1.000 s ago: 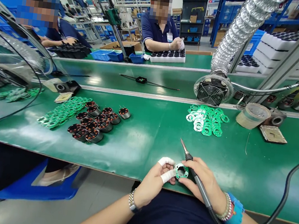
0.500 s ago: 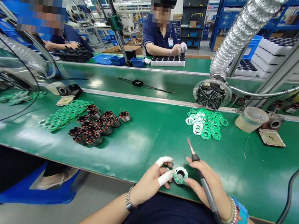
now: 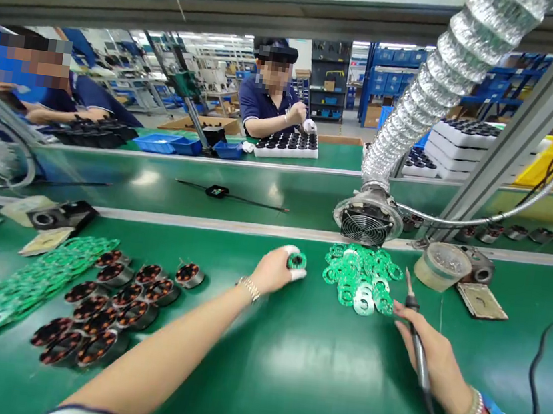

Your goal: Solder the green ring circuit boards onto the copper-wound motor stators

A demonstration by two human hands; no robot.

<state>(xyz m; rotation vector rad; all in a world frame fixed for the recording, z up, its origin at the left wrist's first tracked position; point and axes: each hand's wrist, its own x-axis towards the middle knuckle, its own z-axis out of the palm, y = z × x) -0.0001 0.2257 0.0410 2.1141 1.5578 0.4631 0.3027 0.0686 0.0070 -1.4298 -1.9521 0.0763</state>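
Between its white-wrapped thumb and finger, my left hand [image 3: 276,271] grips a green ring-shaped board [image 3: 297,260] near the middle of the green bench. Whether a part sits under that board is too small to tell. My right hand [image 3: 432,354] is wrapped round a soldering iron [image 3: 418,348], its tip pointing up and away. The right fingertips are at the right edge of a loose pile of green ring boards [image 3: 356,277]. Copper-wound motor stators [image 3: 135,314] stand in a group to the left, beside another heap of green boards [image 3: 40,279].
A fan with a silver duct [image 3: 368,221] hangs behind the pile. To its right are a round tub [image 3: 443,264] and a sponge tray [image 3: 481,301]. The iron's black cable [image 3: 533,373] loops at the right. Two people sit beyond the bench.
My left hand has moved forward over the bench with the ring board. My right hand has carried the iron forward and right to the board pile. The view has shifted.
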